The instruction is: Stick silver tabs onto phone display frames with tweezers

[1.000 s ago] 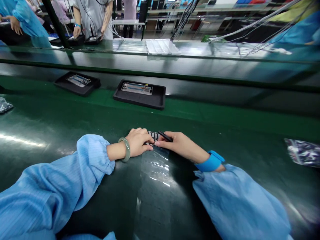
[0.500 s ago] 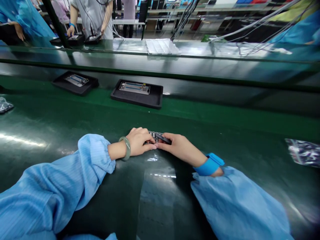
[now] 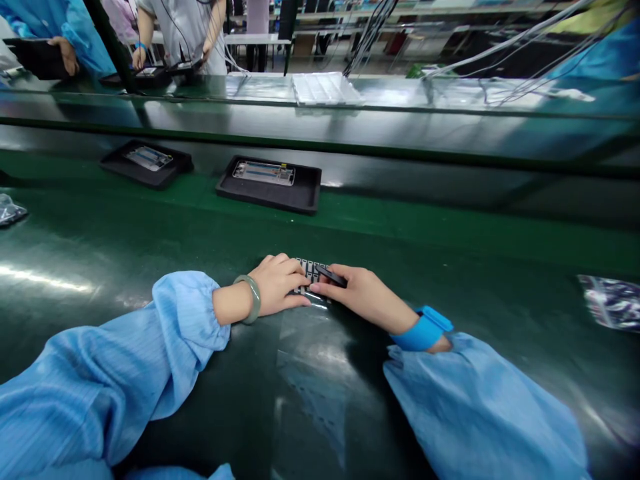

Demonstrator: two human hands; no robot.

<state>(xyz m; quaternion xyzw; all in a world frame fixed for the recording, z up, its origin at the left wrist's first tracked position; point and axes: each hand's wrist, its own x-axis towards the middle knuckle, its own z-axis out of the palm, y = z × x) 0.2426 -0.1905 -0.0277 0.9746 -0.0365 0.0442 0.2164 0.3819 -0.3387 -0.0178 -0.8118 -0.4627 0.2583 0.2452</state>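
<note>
My left hand (image 3: 277,283), with a green bangle at the wrist, rests over the left part of a sheet of small dark-and-white pieces (image 3: 311,269). Its fingers are apart, and their tips lie on the sheet. At the sheet's right side my right hand (image 3: 353,287) pinches a thin black tool (image 3: 331,275), which looks like tweezers; its tip is too small to make out. A blue band circles the right wrist. Clear film (image 3: 313,373) lies on the dark green surface between my forearms.
Two black trays, one at the left (image 3: 146,164) and one in the middle (image 3: 269,185), hold phone-like frames. Bags of small parts lie at the far right (image 3: 611,303) and far left (image 3: 10,210). Beyond the raised ledge (image 3: 200,120) other people handle black trays.
My left hand's thumb and fingers have come away from my right hand, exposing more of the sheet. Across the ledge, a person's hand and black tray at the left have moved right.
</note>
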